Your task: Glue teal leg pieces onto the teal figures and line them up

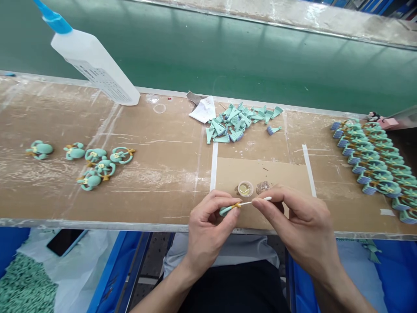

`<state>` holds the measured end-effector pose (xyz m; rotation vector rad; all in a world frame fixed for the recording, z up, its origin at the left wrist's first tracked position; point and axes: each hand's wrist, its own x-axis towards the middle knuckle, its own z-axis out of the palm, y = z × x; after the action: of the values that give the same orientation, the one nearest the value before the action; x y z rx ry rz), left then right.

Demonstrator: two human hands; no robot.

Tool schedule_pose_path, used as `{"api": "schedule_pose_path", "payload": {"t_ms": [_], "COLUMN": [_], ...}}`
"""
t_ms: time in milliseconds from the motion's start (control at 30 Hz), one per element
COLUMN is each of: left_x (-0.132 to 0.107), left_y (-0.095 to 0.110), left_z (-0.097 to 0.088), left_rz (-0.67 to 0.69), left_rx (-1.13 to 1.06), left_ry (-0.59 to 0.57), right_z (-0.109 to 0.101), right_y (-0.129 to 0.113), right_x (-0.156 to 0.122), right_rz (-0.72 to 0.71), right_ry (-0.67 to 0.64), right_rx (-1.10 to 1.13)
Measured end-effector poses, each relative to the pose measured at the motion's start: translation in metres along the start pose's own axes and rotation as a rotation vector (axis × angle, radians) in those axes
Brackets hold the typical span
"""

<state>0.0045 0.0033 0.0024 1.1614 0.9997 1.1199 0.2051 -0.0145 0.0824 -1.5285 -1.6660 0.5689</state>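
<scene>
A person's left hand point(208, 228) pinches a small teal moulded figure point(226, 211) above a cardboard sheet point(280, 176) near the front edge of the bench point(146, 174), while the right hand point(298, 221) holds a white swab stick point(259, 201) to the figure's yellow part, the hands close but apart. A small cup of yellowish liquid point(245, 189) sits on the sheet, and rows of similar figures point(368, 174) line the bench's right end. The figure looks light, its thin limbs likely fragile, and seems best held by the body.
</scene>
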Motion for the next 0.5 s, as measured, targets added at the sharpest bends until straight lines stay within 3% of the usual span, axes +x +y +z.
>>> {"api": "schedule_pose_path", "payload": {"t_ms": [133,367,500], "left_x": [-0.001,-0.001,-0.002], "left_y": [-0.001,0.003,0.005], "left_z": [-0.001,0.002,0.003], "left_rz": [-0.007,-0.081,-0.111], "left_rx": [0.006,-0.069,-0.087], "left_ry": [0.000,-0.025,-0.026], "right_z": [-0.005,-0.001,0.003], "right_y": [0.000,0.001,0.003], "right_x": [0.002,-0.009,-0.010], "right_rz": [0.012,0.077,0.079], "right_ry": [-0.088,0.071,0.073], "right_rx": [0.007,-0.009,0.009]}}
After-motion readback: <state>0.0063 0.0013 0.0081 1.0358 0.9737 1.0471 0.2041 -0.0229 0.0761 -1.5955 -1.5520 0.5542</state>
